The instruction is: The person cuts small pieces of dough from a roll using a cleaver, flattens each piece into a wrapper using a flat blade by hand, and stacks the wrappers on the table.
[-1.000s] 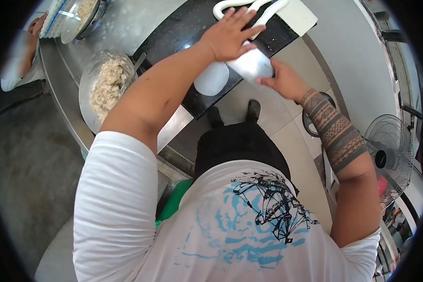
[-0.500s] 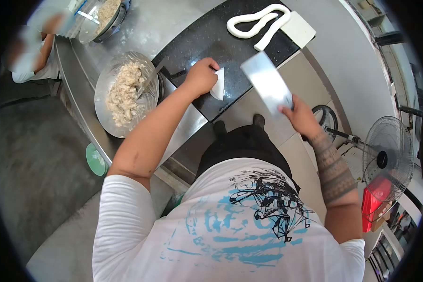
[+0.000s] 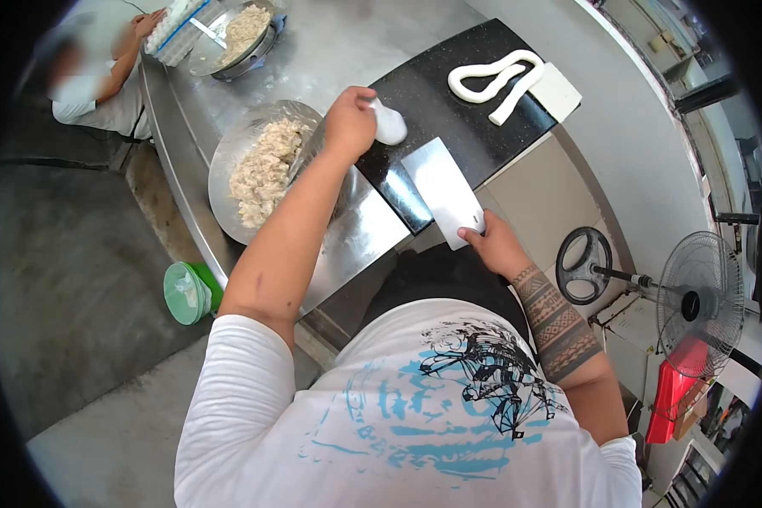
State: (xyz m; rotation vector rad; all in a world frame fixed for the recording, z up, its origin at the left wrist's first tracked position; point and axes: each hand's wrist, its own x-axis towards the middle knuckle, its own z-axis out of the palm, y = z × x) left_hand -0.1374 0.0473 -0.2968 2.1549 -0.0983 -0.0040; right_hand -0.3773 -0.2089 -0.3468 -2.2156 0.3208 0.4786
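In my left hand [image 3: 351, 125], pinched by its edge, hangs a thin round white dough wrapper [image 3: 390, 124] over the left part of the black counter slab [image 3: 432, 68]. My right hand [image 3: 495, 244] grips a broad metal cleaver [image 3: 438, 182], its blade flat above the slab's near edge. Left of my left hand stands a wide bowl [image 3: 221, 173] lined with clear plastic. It holds a pale, lumpy filling [image 3: 267, 169], partly hidden behind my forearm. A long white dough rope [image 3: 474, 95] lies bent into a loop at the slab's far right.
A white block [image 3: 561, 93] sits by the dough rope. On the steel counter [image 3: 347, 51] is a second bowl of filling [image 3: 245, 34], with a person [image 3: 102, 76] beside it. A green bucket [image 3: 188, 294] stands low on the left; a fan [image 3: 698, 300] is at right.
The cleaver has moved left, over the slab's near edge. My left hand has raised the wrapper toward the bowl side, and it now shows flatter. The view has shifted slightly.
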